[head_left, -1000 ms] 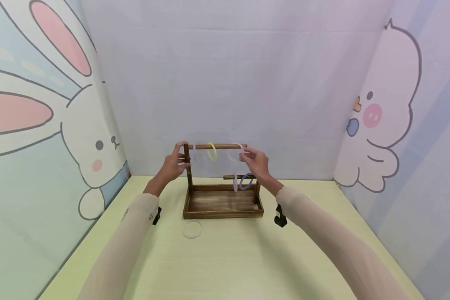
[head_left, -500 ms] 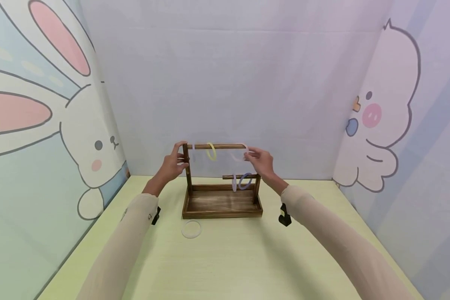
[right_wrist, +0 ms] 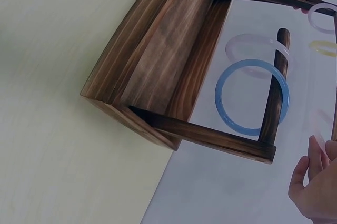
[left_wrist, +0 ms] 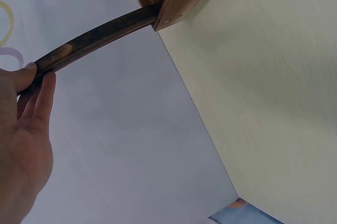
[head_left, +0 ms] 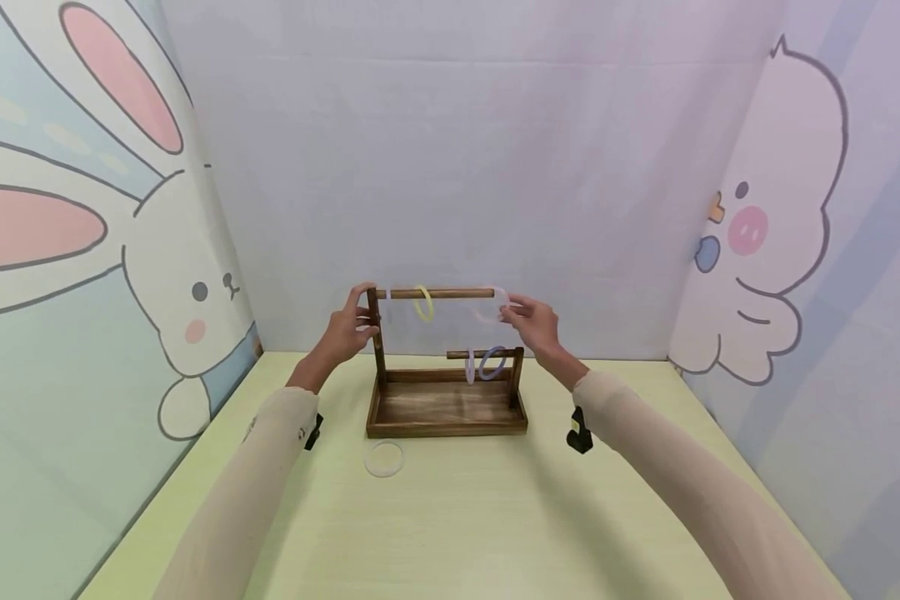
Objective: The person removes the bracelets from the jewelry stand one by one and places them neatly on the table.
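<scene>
My left hand (head_left: 345, 332) grips the top of the tall post (head_left: 378, 354) of a dark wooden bangle stand (head_left: 446, 431). At the free end of the stand's upper bar (head_left: 450, 293), my right hand (head_left: 534, 323) pinches a pale, see-through bangle (head_left: 502, 298); whether the bar's tip is still inside it I cannot tell. A pale lilac bangle (head_left: 388, 305) and a yellow bangle (head_left: 424, 303) hang on the upper bar. On the short lower bar (head_left: 457, 355) hang a pale lilac bangle (head_left: 470, 367) and a blue bangle (right_wrist: 219, 97).
A whitish bangle (head_left: 384, 459) lies flat on the pale table (head_left: 450, 517), in front of the stand's tray base. Cloth walls stand close behind and at both sides, with a rabbit (head_left: 172, 292) printed on the left and another cartoon animal (head_left: 780, 192) on the right.
My right hand has drawn the pale bangle rightward along the upper bar to its free end. My left hand and the stand have stayed in place.
</scene>
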`<state>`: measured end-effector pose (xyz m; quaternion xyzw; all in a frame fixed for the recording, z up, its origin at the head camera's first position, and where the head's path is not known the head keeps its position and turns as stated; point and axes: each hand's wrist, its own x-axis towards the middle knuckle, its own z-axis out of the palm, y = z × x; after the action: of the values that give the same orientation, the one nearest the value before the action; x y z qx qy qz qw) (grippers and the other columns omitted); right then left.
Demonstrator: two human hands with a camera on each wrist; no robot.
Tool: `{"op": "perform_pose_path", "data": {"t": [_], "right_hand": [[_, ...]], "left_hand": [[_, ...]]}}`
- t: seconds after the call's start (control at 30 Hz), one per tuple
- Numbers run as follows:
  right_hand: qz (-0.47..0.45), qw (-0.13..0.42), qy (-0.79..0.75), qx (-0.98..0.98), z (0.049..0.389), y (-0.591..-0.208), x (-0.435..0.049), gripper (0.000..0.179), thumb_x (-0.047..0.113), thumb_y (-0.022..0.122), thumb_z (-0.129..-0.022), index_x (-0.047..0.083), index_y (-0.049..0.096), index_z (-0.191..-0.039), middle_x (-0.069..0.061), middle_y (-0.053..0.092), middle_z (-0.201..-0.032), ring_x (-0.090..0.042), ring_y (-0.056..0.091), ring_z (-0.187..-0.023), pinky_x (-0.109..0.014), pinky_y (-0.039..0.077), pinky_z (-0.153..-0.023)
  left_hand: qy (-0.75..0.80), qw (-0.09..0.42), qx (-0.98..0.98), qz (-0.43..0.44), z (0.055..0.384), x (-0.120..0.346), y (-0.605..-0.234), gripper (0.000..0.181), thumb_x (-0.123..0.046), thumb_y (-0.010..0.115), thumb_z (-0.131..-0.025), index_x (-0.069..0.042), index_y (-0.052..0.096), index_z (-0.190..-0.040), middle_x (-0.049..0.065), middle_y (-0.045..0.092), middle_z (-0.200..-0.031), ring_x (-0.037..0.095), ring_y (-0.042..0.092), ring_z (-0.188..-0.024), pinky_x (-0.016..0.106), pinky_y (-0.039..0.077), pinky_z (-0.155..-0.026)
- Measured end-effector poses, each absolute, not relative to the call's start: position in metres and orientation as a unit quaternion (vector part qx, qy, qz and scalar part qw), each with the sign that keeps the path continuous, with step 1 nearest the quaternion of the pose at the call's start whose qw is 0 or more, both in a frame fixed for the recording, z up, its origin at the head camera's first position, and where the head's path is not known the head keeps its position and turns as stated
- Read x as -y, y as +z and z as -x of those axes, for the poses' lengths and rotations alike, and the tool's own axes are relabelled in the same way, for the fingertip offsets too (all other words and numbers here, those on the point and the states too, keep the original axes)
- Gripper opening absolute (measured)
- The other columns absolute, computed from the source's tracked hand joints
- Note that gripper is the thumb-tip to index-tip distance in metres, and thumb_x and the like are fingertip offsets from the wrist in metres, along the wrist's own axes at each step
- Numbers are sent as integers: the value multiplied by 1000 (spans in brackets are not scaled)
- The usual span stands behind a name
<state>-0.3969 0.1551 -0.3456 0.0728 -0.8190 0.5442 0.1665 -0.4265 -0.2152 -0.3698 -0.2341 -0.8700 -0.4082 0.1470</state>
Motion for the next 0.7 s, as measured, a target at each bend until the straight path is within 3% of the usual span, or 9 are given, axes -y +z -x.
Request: {"op": "perform_pose_path", "data": {"t": [0.37, 0.6, 0.7], "right_hand": [[-62, 151, 570, 805, 397, -345, -166, 41, 11, 71, -101, -2, 64, -139, -24, 72, -120, -37, 72, -109, -46, 58, -97], [-65, 127, 564, 813, 393, -350, -170, 41, 15, 71, -101, 1, 65, -139, -22, 72, -121, -31, 74, -107, -22, 60, -80], [-69, 123, 561, 816, 391, -353, -169, 40, 15, 71, -101, 2, 65, -139, -22, 73, -121, -31, 74, -106, -21, 59, -80]], "left_hand": [[-404, 148, 872, 234, 431, 215, -367, 81, 9, 67, -97, -21, 23, -158, 31, 66, -127, 44, 65, -121, 56, 57, -96], [-405, 147, 871, 234, 431, 217, -368, 82, 10, 67, -96, -20, 23, -158, 32, 66, -126, 45, 65, -122, 56, 57, -96], [-406, 147, 870, 238, 431, 216, -368, 81, 10, 66, -97, -18, 23, -159, 33, 65, -126, 46, 64, -121, 56, 57, -96]]}}
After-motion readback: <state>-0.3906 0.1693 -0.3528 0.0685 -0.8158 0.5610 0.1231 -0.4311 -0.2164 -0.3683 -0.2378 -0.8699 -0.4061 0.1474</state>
